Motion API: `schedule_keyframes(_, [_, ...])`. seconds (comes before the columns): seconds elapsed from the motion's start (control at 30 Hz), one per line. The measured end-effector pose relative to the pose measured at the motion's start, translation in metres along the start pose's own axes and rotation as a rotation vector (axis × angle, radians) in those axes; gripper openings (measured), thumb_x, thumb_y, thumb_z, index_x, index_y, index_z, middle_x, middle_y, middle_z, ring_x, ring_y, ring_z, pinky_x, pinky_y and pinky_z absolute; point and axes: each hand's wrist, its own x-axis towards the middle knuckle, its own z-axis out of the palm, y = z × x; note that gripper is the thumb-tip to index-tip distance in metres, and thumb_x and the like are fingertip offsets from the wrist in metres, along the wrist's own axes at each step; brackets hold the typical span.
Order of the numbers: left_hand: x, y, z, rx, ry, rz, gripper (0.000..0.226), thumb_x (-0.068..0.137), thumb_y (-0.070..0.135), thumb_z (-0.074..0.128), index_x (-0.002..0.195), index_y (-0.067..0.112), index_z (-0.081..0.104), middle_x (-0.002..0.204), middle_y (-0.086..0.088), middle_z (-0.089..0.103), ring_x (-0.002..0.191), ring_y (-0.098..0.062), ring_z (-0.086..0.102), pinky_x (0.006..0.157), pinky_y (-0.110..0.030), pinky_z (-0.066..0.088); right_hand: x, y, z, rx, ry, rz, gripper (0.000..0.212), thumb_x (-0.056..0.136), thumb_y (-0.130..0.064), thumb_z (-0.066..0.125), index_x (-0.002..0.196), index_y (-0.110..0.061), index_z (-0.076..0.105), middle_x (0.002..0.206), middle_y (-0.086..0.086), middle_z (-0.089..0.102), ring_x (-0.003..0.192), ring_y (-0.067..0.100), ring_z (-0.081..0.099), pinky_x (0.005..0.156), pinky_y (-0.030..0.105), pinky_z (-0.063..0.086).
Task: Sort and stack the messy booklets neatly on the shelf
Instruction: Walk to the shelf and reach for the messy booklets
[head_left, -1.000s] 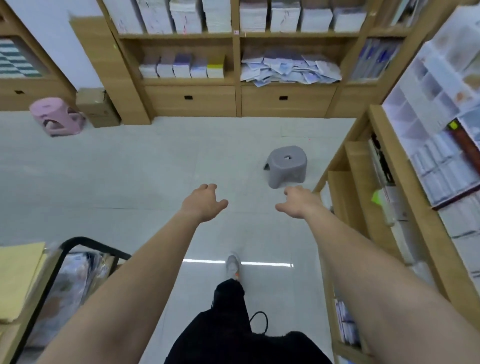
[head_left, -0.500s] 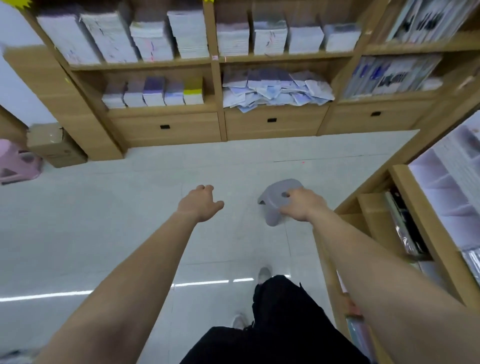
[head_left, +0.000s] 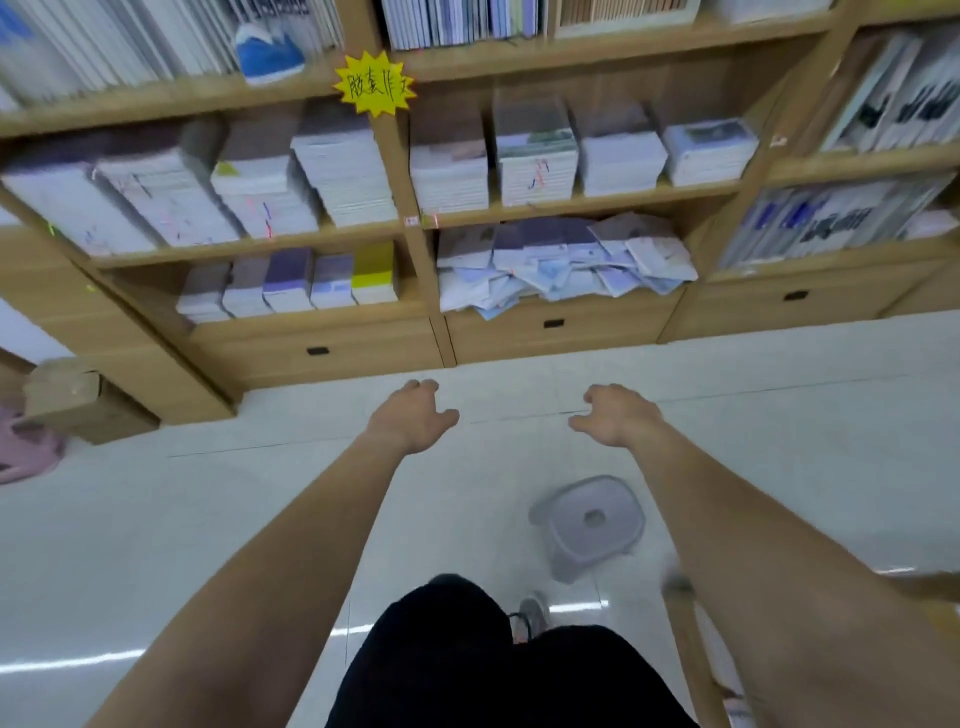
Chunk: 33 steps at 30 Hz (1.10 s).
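Both arms reach forward over the floor, and the left hand (head_left: 410, 417) and right hand (head_left: 619, 415) hang palm-down and empty, their fingers loosely curled and a little spread. The messy booklets (head_left: 563, 265) lie in a jumbled heap in a low compartment of the shelf (head_left: 422, 270), at about 12 o'clock beyond the hands and well apart from them. A grey stool (head_left: 589, 525) stands on the floor at 6 o'clock below the right hand.
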Motion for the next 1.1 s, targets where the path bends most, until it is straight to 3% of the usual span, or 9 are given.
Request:
schedule_keyframes(0.47, [0.294, 0.055, -0.121, 0.019, -0.064, 0.111, 0.060, 0.093, 0.046, 0.054, 0.142, 0.014, 0.043, 0.144, -0.011, 0.044, 0.127, -0.032, 0.049, 0.101, -0.044, 0.044, 0.237, -0.027, -0.171, 0.084, -0.013, 0.091, 0.063, 0.096, -0.054, 0.055, 0.144, -0.015, 0.045, 0.150, 0.006, 0.043, 0.134, 0.029, 0.045, 0.107, 0.044, 0.042])
schedule_keyframes(0.63, [0.378, 0.091, -0.158, 0.070, -0.114, 0.193, 0.066, 0.097, 0.048, 0.052, 0.148, 0.009, 0.036, 0.149, -0.015, 0.040, 0.131, -0.033, 0.046, 0.103, -0.040, 0.042, 0.286, -0.018, -0.231, 0.138, 0.022, 0.113, 0.065, 0.100, -0.047, 0.052, 0.154, -0.015, 0.034, 0.159, 0.006, 0.033, 0.141, 0.028, 0.039, 0.110, 0.038, 0.037])
schedule_keyframes(0.83, [0.441, 0.148, -0.172, 0.046, -0.151, 0.269, 0.066, 0.097, 0.049, 0.051, 0.149, 0.012, 0.035, 0.155, -0.012, 0.035, 0.138, -0.030, 0.040, 0.108, -0.041, 0.039, 0.332, 0.010, -0.277, 0.115, 0.038, 0.155, 0.060, 0.100, -0.046, 0.053, 0.145, -0.007, 0.043, 0.147, 0.013, 0.046, 0.129, 0.030, 0.049, 0.099, 0.037, 0.043])
schedule_keyframes(1.0, [0.483, 0.189, -0.166, 0.055, -0.143, 0.265, 0.067, 0.097, 0.049, 0.051, 0.153, 0.016, 0.031, 0.157, -0.008, 0.031, 0.141, -0.028, 0.036, 0.110, -0.042, 0.038, 0.390, 0.044, -0.304, 0.132, 0.071, 0.129, 0.061, 0.096, -0.050, 0.056, 0.142, -0.011, 0.046, 0.136, 0.012, 0.053, 0.115, 0.031, 0.057, 0.088, 0.036, 0.049])
schedule_keyframes(1.1, [0.502, 0.219, -0.159, 0.010, -0.126, 0.241, 0.069, 0.097, 0.050, 0.051, 0.154, 0.019, 0.028, 0.158, -0.007, 0.030, 0.141, -0.029, 0.036, 0.110, -0.043, 0.038, 0.425, 0.070, -0.321, 0.093, 0.056, 0.076, 0.050, 0.089, -0.047, 0.059, 0.126, -0.013, 0.058, 0.126, 0.010, 0.061, 0.105, 0.029, 0.060, 0.090, 0.040, 0.052])
